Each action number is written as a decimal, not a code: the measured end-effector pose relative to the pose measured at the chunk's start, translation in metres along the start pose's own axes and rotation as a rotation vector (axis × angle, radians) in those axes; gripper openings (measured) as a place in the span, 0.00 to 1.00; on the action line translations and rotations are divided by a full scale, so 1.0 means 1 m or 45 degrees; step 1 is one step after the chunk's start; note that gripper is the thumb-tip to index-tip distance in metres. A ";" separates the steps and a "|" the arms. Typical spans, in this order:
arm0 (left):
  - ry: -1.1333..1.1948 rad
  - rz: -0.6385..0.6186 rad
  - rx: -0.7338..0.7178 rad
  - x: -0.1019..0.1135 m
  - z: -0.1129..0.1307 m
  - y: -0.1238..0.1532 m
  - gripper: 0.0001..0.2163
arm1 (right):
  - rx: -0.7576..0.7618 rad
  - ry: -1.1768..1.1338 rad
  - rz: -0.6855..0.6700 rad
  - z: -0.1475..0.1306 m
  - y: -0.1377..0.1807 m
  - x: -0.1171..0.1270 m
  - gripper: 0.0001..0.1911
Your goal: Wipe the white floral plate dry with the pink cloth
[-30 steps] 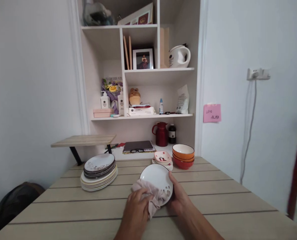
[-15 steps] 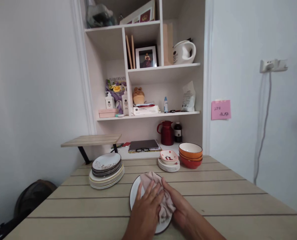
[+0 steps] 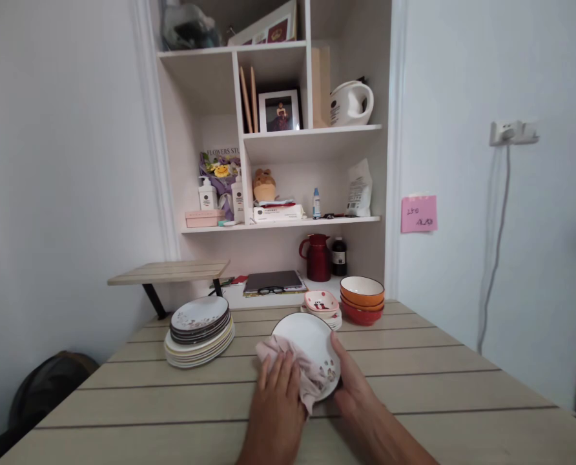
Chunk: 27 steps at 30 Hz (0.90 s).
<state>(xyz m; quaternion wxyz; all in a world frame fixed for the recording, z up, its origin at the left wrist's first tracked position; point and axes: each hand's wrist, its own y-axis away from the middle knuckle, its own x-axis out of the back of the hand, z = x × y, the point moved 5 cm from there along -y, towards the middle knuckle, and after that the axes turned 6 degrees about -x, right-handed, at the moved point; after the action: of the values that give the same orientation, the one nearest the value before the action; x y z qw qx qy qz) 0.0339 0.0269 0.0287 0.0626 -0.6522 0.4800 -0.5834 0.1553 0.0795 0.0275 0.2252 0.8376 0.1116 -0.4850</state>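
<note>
- Left hand (image 3: 277,413) lies flat, fingers spread, pressing a pinkish cloth (image 3: 295,368) onto a white plate (image 3: 307,342) — no closed grip, the palm bears down on the fabric.
- Right hand (image 3: 353,387) holds the plate at its right rim, thumb on the upper face, fingers under the edge; grip narrow, closed on the rim.
- The plate is tilted, far edge raised, near edge low by the bench (image 3: 438,387). It sits at centre of the bench, just ahead of the person. Small floral print shows at its lower right.
- The cloth covers the plate's near-left part and hangs over the near edge.
- Left of the plate, apart from it: stack of plates (image 3: 199,330), darker ones on top of pale ones.
- Behind the plate: small pink dish (image 3: 320,301) on a short pile of white saucers — just beside these, stacked orange and red bowls (image 3: 362,299).
- Back wall: shelf unit (image 3: 312,135) with red jug (image 3: 316,257), white kettle (image 3: 350,103), framed photo (image 3: 279,111).
- Pink note (image 3: 418,214) on the right wall.
</note>
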 end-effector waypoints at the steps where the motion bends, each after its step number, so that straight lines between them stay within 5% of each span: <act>1: 0.035 -0.001 -0.060 0.001 0.004 0.000 0.24 | 0.022 -0.006 0.030 -0.004 0.001 0.001 0.36; 7: 0.216 -0.070 -0.321 0.000 0.016 0.002 0.34 | -0.263 0.111 -0.016 0.017 0.004 -0.002 0.32; 14: 0.173 -0.054 0.092 0.005 -0.011 0.004 0.33 | -0.258 0.196 -0.176 0.042 -0.001 -0.008 0.30; 19: -0.057 0.010 0.234 -0.002 -0.021 0.004 0.29 | -0.167 0.145 -0.044 0.028 -0.003 -0.003 0.35; 27: 0.126 -0.004 -0.186 0.001 0.011 0.005 0.30 | -0.021 0.033 0.009 -0.008 0.001 0.004 0.34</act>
<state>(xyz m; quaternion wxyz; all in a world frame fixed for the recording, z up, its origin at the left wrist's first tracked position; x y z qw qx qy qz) 0.0399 0.0191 0.0229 -0.0100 -0.6261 0.5228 -0.5784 0.1640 0.0823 0.0281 0.2325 0.8423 0.1155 -0.4723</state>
